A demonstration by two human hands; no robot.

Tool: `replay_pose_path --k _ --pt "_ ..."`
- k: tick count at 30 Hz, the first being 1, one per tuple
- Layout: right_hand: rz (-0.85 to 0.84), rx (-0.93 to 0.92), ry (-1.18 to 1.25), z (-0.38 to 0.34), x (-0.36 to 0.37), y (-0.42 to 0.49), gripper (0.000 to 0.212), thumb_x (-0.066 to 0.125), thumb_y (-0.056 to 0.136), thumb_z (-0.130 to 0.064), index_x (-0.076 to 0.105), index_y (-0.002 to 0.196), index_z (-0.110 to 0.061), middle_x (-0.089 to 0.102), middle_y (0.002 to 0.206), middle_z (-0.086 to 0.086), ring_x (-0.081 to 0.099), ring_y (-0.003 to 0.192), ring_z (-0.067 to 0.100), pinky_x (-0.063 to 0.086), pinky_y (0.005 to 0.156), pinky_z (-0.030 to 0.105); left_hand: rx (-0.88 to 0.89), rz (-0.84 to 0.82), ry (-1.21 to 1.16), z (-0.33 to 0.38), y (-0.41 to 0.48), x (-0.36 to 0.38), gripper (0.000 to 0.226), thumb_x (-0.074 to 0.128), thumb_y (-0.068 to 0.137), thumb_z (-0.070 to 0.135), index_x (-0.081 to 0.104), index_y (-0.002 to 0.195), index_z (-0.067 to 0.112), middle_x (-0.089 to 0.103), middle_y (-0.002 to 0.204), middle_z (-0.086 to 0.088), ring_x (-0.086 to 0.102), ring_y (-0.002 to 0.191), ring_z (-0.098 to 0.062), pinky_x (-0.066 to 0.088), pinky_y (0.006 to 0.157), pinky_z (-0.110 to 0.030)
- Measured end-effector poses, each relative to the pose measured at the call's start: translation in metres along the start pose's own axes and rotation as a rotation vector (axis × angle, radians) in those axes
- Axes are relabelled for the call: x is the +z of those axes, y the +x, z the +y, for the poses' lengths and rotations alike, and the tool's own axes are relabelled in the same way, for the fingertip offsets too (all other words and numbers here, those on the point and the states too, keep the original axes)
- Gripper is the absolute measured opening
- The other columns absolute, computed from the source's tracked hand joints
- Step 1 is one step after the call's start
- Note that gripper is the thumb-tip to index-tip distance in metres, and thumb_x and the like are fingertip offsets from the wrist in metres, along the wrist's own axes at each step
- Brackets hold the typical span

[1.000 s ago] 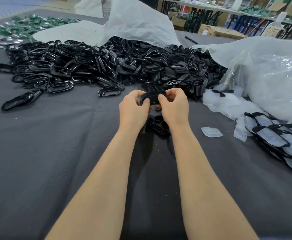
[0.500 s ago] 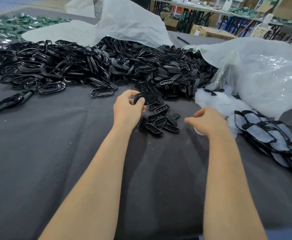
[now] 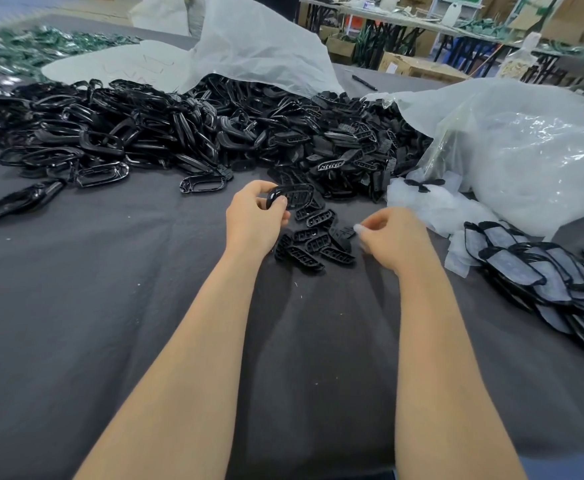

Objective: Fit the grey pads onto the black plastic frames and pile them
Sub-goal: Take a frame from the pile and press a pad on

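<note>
My left hand holds a glossy black plastic frame by its left end, just above the grey cloth. To its right, my right hand hovers low with curled fingers, pinching a small pale pad that is mostly hidden by the fingertips. Between the hands lies a small cluster of black slotted pieces. A stack of frames fitted with grey pads lies at the right. The big heap of loose black frames stretches across the far side.
A clear plastic bag bulges at the right, with loose pale pads spilling in front of it. A white sack drapes over the heap. Green parts lie far left. The dark grey cloth covers the table.
My right hand let go of the frame, reached right to a pale pad on the cloth, and has come back toward the centre pinching it. My left hand kept the frame.
</note>
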State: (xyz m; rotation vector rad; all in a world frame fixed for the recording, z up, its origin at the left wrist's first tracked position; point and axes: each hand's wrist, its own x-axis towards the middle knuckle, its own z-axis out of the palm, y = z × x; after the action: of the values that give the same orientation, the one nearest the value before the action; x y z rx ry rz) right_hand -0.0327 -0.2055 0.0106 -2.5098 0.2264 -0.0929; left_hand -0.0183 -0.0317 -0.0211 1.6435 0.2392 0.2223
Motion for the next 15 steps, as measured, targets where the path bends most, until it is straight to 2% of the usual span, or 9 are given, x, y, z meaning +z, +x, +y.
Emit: replay_pose_path --k 3,5,7,9,11,13,15 --pt "0.141 -0.117 0.282 -0.016 0.008 0.005 0.021 0.05 0.098 -0.023 0.062 0.082 -0.017 0.065 0.076 -0.003 0.063 0.073 0.014 0.05 0.071 0.029 0.001 -0.005 0.005 0.0 0.0 -0.001 0.025 0.057 0.095 0.011 0.053 0.084 0.034 0.066 0.07 0.006 0.065 0.064 -0.007 0.058 0.084 -0.038" --pt "0.132 -0.113 0.572 -0.031 0.011 0.009 0.023 0.047 0.1 -0.022 0.057 0.079 -0.024 0.062 0.077 -0.003 0.062 0.059 0.004 0.057 0.064 0.027 0.001 -0.005 0.002 0.0 0.0 -0.001 0.025 0.056 0.095 0.011 0.054 0.083 0.033 0.066 0.069 0.006 0.065 0.063 -0.007 0.058 0.084 -0.04" --pt "0.047 -0.054 0.817 -0.043 0.016 0.013 0.02 0.045 0.102 -0.022 0.056 0.085 -0.026 0.061 0.085 0.003 0.062 0.052 0.003 0.054 0.053 0.02 0.001 0.003 -0.002 0.0 0.0 -0.001 0.024 0.057 0.094 0.012 0.054 0.083 0.033 0.066 0.067 0.007 0.066 0.063 -0.008 0.058 0.083 -0.041" --pt "-0.042 -0.014 0.906 -0.048 0.023 0.019 0.015 0.046 0.102 -0.019 0.06 0.099 -0.02 0.06 0.087 0.007 0.06 0.051 0.004 0.05 0.05 0.016 -0.004 0.01 -0.011 -0.001 0.0 -0.002 0.023 0.058 0.094 0.013 0.054 0.083 0.033 0.067 0.066 0.007 0.068 0.065 -0.009 0.058 0.082 -0.042" --pt "-0.105 -0.017 0.952 -0.046 0.031 0.02 0.019 0.048 0.099 -0.009 0.06 0.114 -0.012 0.061 0.089 0.007 0.058 0.059 0.005 0.05 0.055 0.015 0.002 0.01 -0.014 -0.002 0.0 -0.002 0.023 0.058 0.094 0.014 0.054 0.083 0.034 0.067 0.066 0.007 0.068 0.066 -0.01 0.058 0.081 -0.041" --pt "-0.137 -0.009 1.022 -0.041 0.037 0.019 0.024 0.051 0.094 0.003 0.056 0.117 -0.004 0.063 0.089 0.009 0.06 0.067 0.007 0.052 0.061 0.015 0.012 0.015 -0.025 -0.002 0.0 -0.002 0.024 0.058 0.094 0.013 0.054 0.083 0.034 0.067 0.067 0.006 0.067 0.064 -0.008 0.058 0.078 -0.037" --pt "-0.127 0.015 1.057 -0.037 0.039 0.017 0.022 0.056 0.09 0.006 0.054 0.112 0.001 0.067 0.088 0.01 0.065 0.07 0.008 0.053 0.064 0.015 0.01 0.023 -0.037 -0.002 0.001 -0.001 0.024 0.058 0.094 0.012 0.054 0.083 0.034 0.067 0.069 0.005 0.067 0.063 -0.007 0.056 0.074 -0.032"
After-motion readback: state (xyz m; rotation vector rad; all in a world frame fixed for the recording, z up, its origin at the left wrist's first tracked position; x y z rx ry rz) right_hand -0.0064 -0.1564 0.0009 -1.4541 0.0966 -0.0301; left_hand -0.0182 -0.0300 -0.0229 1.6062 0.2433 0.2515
